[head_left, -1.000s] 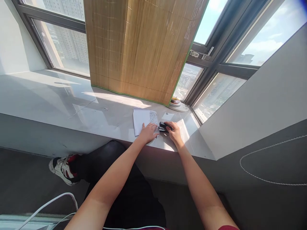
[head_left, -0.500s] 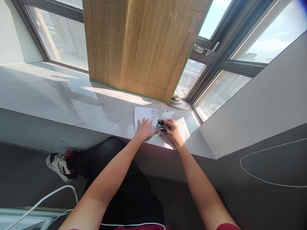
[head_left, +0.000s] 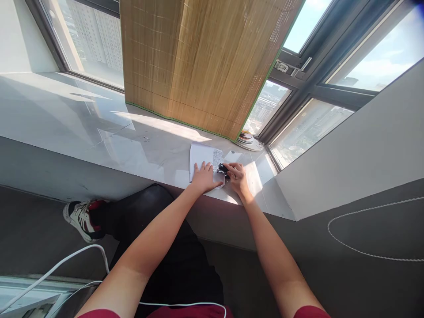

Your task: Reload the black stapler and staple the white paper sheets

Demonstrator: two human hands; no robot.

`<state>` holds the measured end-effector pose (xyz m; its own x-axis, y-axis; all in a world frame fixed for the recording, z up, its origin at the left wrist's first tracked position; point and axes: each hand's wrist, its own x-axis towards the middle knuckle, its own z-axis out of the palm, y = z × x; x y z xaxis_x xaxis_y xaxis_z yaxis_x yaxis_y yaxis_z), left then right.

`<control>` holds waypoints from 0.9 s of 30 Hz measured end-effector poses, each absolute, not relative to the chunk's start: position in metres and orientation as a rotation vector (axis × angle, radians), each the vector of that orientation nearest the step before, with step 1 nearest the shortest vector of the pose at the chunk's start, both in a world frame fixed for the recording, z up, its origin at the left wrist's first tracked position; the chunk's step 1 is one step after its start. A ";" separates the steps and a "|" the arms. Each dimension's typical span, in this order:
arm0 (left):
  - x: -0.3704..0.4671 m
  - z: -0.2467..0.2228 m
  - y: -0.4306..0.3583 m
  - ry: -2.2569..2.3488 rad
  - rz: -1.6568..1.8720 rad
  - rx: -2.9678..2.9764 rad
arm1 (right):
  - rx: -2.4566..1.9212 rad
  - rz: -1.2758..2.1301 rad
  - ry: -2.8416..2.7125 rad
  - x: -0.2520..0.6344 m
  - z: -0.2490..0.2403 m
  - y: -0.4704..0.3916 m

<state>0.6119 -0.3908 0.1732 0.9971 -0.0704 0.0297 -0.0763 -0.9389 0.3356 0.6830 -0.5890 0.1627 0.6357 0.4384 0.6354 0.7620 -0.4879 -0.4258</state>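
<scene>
White paper sheets (head_left: 201, 153), with dense writing or print on the right part, lie on the pale windowsill. My left hand (head_left: 203, 177) rests flat on them with its fingers spread. A black stapler (head_left: 223, 168) sits at the right edge of the paper, and my right hand (head_left: 237, 176) is wrapped round it from the right. The stapler's front end overlaps the paper edge. My right fingers and palm hide most of its body.
A bamboo blind (head_left: 205, 66) hangs behind the paper. Several stacked plates (head_left: 250, 142) stand by the window corner. A small white object (head_left: 232, 155) lies beyond my right hand. The glossy sill (head_left: 149, 150) ends at a front edge; a white cable (head_left: 62, 260) loops at lower left.
My right fingers have shifted over the top of the stapler, covering more of it. The left hand stays on the paper. The whole view has moved slightly.
</scene>
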 end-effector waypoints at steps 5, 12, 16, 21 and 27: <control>0.610 0.175 -0.391 -0.093 0.008 2.782 | -2.187 -0.618 -0.974 0.682 0.160 -0.587; 0.608 0.177 -0.393 -0.082 0.005 2.782 | -2.227 -0.638 -0.964 0.681 0.161 -0.586; 0.609 0.175 -0.393 -0.080 0.025 2.775 | -2.218 -0.623 -0.971 0.680 0.163 -0.586; 0.611 0.172 -0.393 -0.081 0.032 2.760 | -2.224 -0.592 -0.965 0.678 0.165 -0.585; 0.611 0.171 -0.393 -0.095 0.045 2.779 | -2.278 -0.654 -0.981 0.676 0.162 -0.584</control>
